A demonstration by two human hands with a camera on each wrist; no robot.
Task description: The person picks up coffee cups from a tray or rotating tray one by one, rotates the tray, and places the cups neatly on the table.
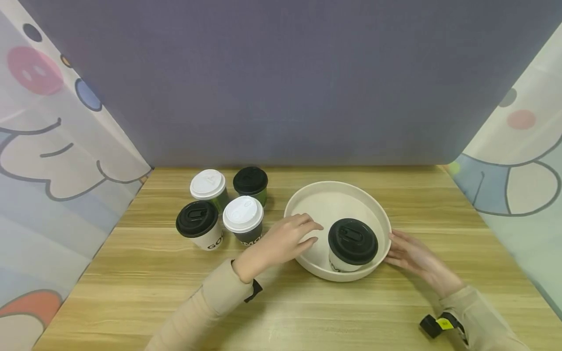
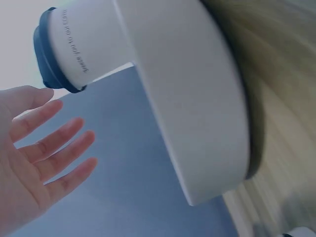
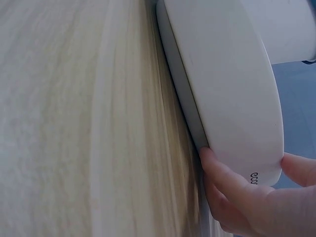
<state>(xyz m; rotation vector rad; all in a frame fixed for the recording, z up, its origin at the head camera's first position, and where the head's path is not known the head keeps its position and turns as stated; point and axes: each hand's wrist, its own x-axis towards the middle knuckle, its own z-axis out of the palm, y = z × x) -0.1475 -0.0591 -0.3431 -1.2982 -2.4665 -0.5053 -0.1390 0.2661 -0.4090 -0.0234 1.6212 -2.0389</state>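
Note:
A round cream tray (image 1: 317, 200) with a raised wall stands on the wooden table. Inside it, toward the front right, a white paper cup (image 1: 340, 263) with a black lid (image 1: 352, 240) stands upright. My left hand (image 1: 287, 237) hovers over the tray's left rim, fingers spread and empty; the left wrist view shows its thumb and fingertips (image 2: 74, 126) near the lidded cup (image 2: 91, 39). My right hand (image 1: 412, 258) grips the tray's right wall. In the right wrist view the thumb (image 3: 298, 168) is at the rim and the fingers (image 3: 222, 173) reach the lower edge.
Left of the tray several lidded cups stand close together: a white-lidded one (image 1: 208, 185) and a black-lidded one (image 1: 250, 180) behind, a black-lidded white cup (image 1: 197, 222) and a white-lidded dark cup (image 1: 243, 217) in front. A grey panel (image 1: 298, 97) rises behind the table.

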